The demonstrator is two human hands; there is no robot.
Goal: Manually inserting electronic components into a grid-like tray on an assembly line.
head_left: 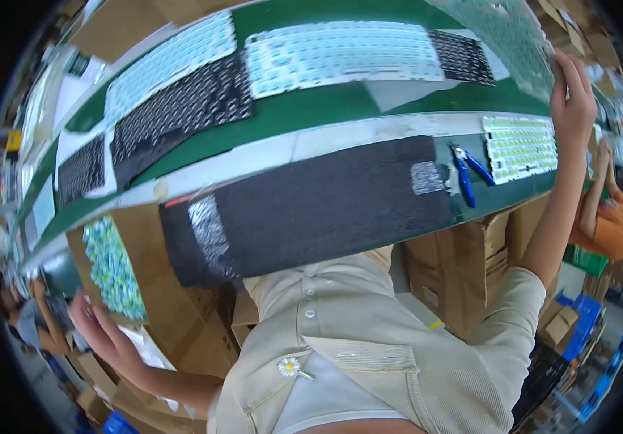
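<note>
My right hand [573, 98] is raised at the far right, its fingers closed on the edge of a clear plastic tray [510, 40] with rows of small pockets. My left hand [105, 333] is low on the left with fingers stretched out and slightly blurred, holding nothing. It is beside a cardboard box of small green and blue pieces [112, 267] that look like keycaps. In front of me lies a black mat [319, 202] with shiny tape at both ends. To its right are blue-handled cutters [465, 177] and a white keyboard plate with green switches [521, 148].
Across the green bench [311, 119], beyond a pale rail, lie white keyboard plates [344, 58] with light blue parts and black keyboard plates [185, 108]. Cardboard boxes [449, 271] stand under the bench edge. Other people sit at far left and far right [612, 224].
</note>
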